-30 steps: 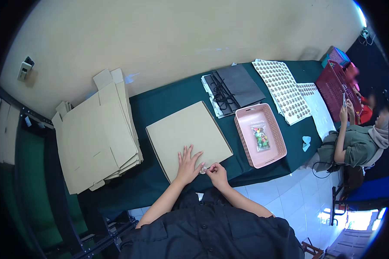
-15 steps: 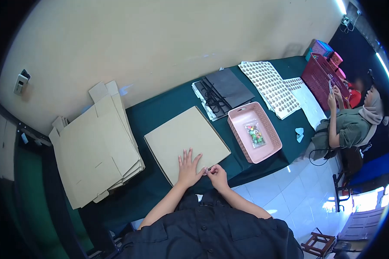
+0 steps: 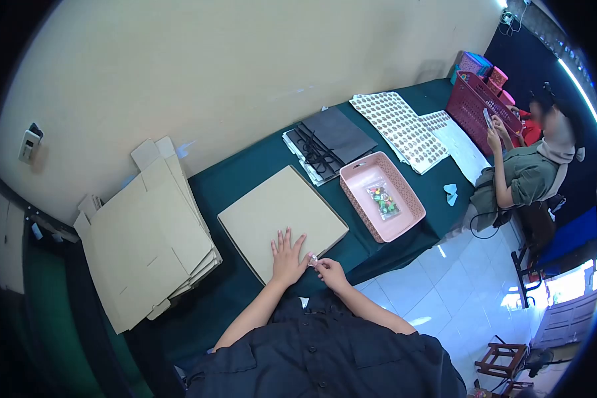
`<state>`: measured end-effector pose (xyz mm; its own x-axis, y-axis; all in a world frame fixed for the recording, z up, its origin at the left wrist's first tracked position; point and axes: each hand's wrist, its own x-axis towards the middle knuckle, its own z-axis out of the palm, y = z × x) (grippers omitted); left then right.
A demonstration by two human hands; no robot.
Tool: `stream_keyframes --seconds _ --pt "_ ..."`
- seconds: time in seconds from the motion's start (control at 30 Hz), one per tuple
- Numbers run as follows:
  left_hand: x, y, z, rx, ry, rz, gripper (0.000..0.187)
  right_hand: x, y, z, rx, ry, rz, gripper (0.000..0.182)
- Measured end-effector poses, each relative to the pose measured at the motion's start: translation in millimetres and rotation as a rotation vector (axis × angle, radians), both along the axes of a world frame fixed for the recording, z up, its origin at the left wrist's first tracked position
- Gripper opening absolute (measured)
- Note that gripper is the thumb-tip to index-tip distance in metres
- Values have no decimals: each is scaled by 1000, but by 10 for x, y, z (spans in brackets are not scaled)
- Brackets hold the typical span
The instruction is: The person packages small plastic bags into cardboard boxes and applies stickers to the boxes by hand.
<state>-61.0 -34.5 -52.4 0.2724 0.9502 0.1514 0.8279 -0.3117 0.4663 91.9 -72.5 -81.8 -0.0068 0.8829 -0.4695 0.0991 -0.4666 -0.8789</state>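
A flat, closed cardboard box (image 3: 282,212) lies on the dark green cloth in front of me. My left hand (image 3: 288,259) rests on its lid near the front edge, palm down with fingers spread. At that edge, beside the left thumb, my right hand (image 3: 330,273) pinches a small pale piece, apparently a sticker (image 3: 313,260). Its print is too small to read, and the fingertips partly cover it.
Flattened cardboard boxes (image 3: 146,239) are stacked at left. To the right are black bags (image 3: 338,136), a pink basket (image 3: 410,199) holding a bag of colourful pieces (image 3: 383,200), sticker sheets (image 3: 404,126) and a maroon basket (image 3: 467,106). A person (image 3: 527,176) holds a phone at far right.
My right hand has drawn back slightly from the box edge, and more of the sticker shows. My left hand stays flat on the lid. The whole view has shifted a little.
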Motion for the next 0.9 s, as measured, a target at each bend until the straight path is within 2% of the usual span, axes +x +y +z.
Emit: stream_keyframes --seconds 0.43,0.9 --pt "-5 -11 -18 15 -7 9 52 -83 -60 36 50 89 -84 17" --pt "-5 -12 -32 33 15 -2 57 -92 -55 -63 132 -26 -88 20"
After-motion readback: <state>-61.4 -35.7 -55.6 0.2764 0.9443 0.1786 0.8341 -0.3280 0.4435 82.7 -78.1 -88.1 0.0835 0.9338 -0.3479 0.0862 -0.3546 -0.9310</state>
